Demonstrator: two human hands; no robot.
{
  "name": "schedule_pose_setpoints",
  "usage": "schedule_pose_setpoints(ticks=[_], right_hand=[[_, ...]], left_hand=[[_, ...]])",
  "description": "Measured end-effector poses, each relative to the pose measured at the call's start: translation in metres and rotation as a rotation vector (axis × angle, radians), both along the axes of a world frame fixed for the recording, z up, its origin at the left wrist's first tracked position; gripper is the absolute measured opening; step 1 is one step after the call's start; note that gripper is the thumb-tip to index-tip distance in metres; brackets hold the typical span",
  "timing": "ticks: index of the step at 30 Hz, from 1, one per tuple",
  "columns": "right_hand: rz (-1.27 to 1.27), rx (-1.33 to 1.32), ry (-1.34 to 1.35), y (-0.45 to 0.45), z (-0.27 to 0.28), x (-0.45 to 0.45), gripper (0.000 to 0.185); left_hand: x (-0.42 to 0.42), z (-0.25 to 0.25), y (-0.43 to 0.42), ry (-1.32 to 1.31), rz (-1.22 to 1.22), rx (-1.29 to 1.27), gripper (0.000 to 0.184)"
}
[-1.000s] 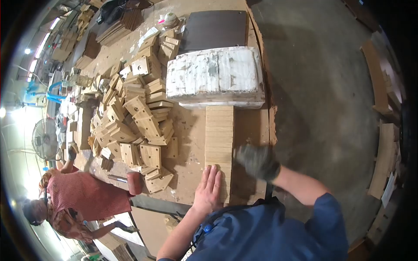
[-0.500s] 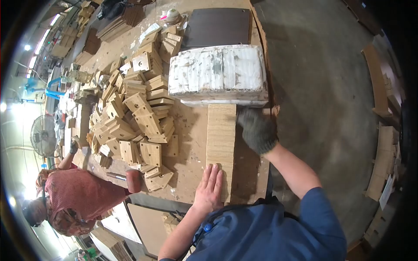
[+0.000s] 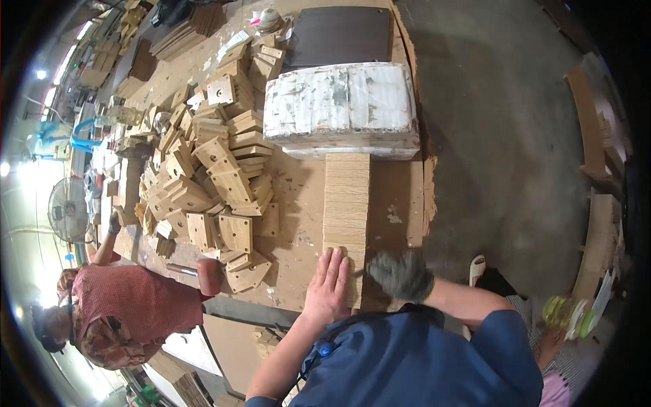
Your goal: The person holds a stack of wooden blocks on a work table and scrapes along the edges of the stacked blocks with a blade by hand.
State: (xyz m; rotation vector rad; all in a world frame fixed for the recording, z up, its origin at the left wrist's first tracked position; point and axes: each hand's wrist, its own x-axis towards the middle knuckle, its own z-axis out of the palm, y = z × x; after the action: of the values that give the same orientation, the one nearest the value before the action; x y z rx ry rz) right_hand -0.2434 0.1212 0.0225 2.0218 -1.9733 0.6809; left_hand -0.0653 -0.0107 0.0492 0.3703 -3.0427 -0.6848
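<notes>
A long row of thin wooden pieces (image 3: 347, 203), packed face to face, lies on the table with its far end against a white block (image 3: 342, 105). My bare left hand (image 3: 327, 288) rests flat on the near end of this row, fingers stretched out. In a dark grey knitted glove, my right hand (image 3: 401, 277) is closed beside the row's right side, close to my left fingertips. A small dark tip shows between the glove and the row; what it belongs to is hidden.
Left of the row lies a big heap of drilled wooden blocks (image 3: 234, 234). A mallet (image 3: 209, 277) sits by the table's near edge. Behind the white block is a dark brown panel (image 3: 339, 35). One co-worker (image 3: 132, 305) stands at left; another person (image 3: 553, 346) is at lower right.
My right hand has come back toward me along the row, from the white block to the near end. My left hand stays on the row. Another person has appeared at lower right.
</notes>
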Motion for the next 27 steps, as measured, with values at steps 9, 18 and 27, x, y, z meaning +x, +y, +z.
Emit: schedule_pose_setpoints(ticks=[9, 18, 27], right_hand=[[-0.253, 0.086, -0.319, -0.043, -0.017, -0.036, 0.024], [-0.421, 0.237, 0.107, -0.058, -0.029, -0.048, 0.026], [-0.397, 0.173, -0.303, 0.013, 0.007, 0.019, 0.011]], left_hand=[[0.0, 0.001, 0.002, 0.004, 0.003, 0.007, 0.096], [-0.003, 0.004, 0.0, -0.004, -0.011, 0.003, 0.093], [0.006, 0.004, -0.004, 0.041, -0.055, -0.002, 0.085]])
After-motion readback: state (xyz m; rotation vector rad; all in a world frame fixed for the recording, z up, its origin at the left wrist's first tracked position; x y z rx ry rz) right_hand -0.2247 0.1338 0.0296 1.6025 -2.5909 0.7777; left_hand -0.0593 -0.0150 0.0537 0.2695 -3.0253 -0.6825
